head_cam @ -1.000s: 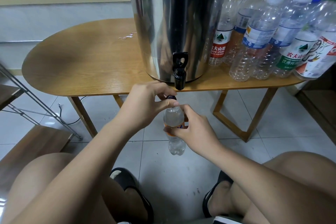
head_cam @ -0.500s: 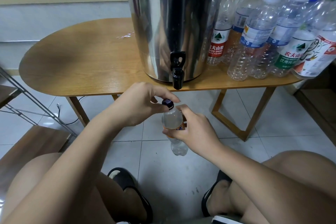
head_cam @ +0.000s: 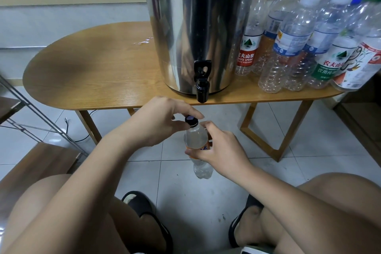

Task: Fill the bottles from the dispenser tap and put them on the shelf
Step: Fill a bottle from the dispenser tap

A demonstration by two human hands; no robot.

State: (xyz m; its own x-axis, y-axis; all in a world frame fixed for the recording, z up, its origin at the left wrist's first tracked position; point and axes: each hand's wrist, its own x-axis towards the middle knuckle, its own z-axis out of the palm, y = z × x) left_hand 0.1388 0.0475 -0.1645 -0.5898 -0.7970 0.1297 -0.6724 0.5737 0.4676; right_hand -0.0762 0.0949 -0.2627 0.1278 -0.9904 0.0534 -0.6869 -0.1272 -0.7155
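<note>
Seated person at table [head_cam: 92, 80] edge: right hand [head_cam: 220, 150] wraps filled bottle [head_cam: 195, 138] mid-air just below tap [head_cam: 202, 84]; left hand [head_cam: 156, 121] pinches dark cap [head_cam: 191, 120]. Risk: squeeze on thin wall before cap seats, water spurts onto floor [head_cam: 181, 196]; crooked thread, leak once stored.

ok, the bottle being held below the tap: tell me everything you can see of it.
The bottle is small, clear plastic with an orange label and a dark cap. It looks full of clear liquid. It is near upright, in the air over the tiled floor, just below the tap. The right hand grips its middle at the label; the left hand pinches the cap.
</note>
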